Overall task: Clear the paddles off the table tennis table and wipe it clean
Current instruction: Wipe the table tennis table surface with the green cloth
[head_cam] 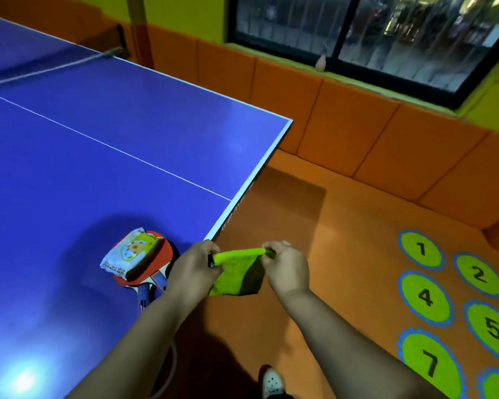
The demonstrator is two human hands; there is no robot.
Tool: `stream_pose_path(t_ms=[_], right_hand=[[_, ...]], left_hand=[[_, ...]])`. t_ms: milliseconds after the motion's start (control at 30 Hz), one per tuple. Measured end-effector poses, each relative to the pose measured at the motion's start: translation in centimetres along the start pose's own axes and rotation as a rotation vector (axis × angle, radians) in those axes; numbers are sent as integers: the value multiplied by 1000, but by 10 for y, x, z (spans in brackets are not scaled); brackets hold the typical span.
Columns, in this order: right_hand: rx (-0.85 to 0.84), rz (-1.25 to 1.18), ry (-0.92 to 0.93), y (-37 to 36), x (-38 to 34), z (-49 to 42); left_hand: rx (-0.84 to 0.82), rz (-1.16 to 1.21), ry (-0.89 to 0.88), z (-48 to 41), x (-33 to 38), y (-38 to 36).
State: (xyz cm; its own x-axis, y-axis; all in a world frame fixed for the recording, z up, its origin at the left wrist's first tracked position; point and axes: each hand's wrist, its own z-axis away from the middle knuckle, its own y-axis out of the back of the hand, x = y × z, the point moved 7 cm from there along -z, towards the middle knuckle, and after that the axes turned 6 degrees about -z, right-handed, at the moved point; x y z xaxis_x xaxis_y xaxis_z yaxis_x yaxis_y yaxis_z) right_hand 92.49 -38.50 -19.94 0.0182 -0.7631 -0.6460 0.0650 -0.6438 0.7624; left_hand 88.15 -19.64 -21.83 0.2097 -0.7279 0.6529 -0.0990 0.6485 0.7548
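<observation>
**Head view.** The left hand (195,266) and the right hand (285,266) each pinch an upper corner of the green cloth (236,273) between curled fingers and thumb. They draw its top edge taut from left to right, and the rest hangs below. The cloth is held beyond the end edge of the table (98,139), over the orange floor (329,226), clear of the playing surface. The paddles (163,253) lie stacked on the table near that edge, just left of the left hand. Their blades point away from the person and their handles (143,298) point back towards the left forearm. A printed packet (128,251) rests on the top blade. The left hand is nearer the paddles; the right is apart from them, with the cloth between. Judgement: the paddles are not yet cleared, so wiping likely waits on a short leftward reach for the handles.
</observation>
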Motion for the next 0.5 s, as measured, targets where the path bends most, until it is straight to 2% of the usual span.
stream_pose_path(t_ms=[233, 367, 500], right_hand=[[-184, 22, 238, 3, -17, -95], [-283, -14, 350, -25, -41, -127], [-304, -71, 403, -56, -64, -154]], left_hand=[[192, -23, 160, -39, 13, -5], [283, 12, 253, -43, -1, -2], [337, -7, 326, -62, -22, 10]])
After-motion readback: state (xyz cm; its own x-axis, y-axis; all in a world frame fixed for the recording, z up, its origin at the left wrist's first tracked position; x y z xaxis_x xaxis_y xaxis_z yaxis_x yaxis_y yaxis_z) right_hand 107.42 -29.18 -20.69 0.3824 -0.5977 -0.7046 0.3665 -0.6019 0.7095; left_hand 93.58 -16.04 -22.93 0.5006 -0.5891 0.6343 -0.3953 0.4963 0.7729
